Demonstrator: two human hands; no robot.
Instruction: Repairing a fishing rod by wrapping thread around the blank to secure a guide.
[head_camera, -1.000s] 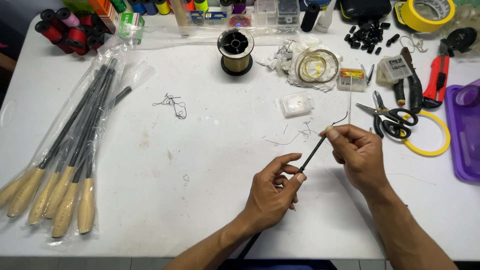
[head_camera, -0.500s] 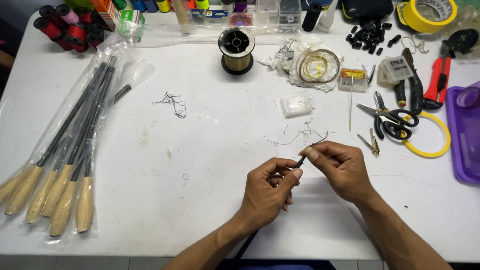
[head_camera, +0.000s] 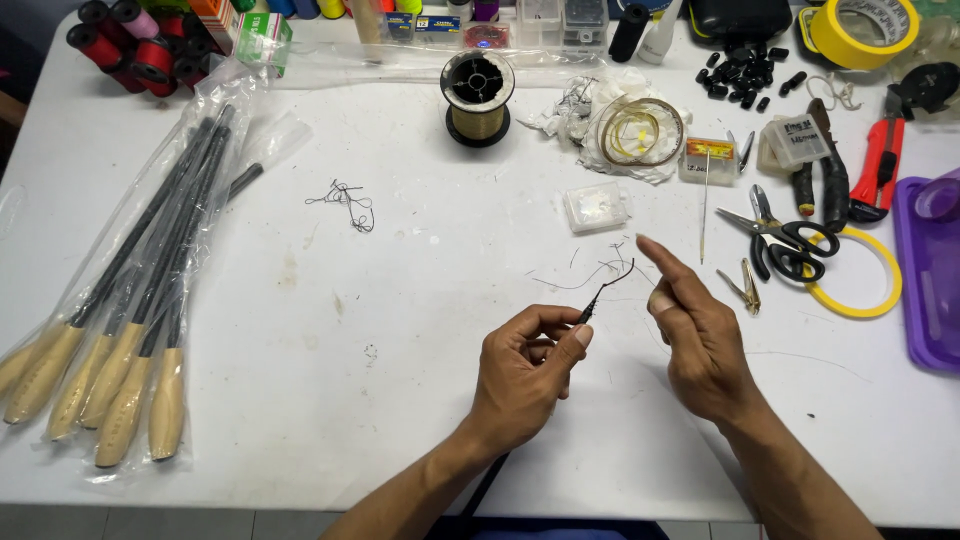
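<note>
My left hand (head_camera: 525, 375) pinches a thin black rod (head_camera: 590, 308) near its tip, low over the white table (head_camera: 400, 330). A short curl of dark thread (head_camera: 612, 275) sticks out from the tip. The rod's lower part runs under my left forearm toward the table's near edge. My right hand (head_camera: 695, 330) hovers just right of the tip, index finger stretched out, the other fingers loosely curled, holding nothing that I can see.
A clear bag of black rods with wooden handles (head_camera: 110, 310) lies at the left. A spool of gold line (head_camera: 477, 98) stands at the back. Scissors (head_camera: 785, 235), a yellow ring (head_camera: 850, 275), pliers (head_camera: 880, 165) and a purple tray (head_camera: 930, 270) sit at the right. A thread tangle (head_camera: 345, 200) lies mid-table.
My right hand has let go of the rod's tip and drawn back to the right, with its index finger out. The left hand has pulled the rod lower, so less of it sticks out.
</note>
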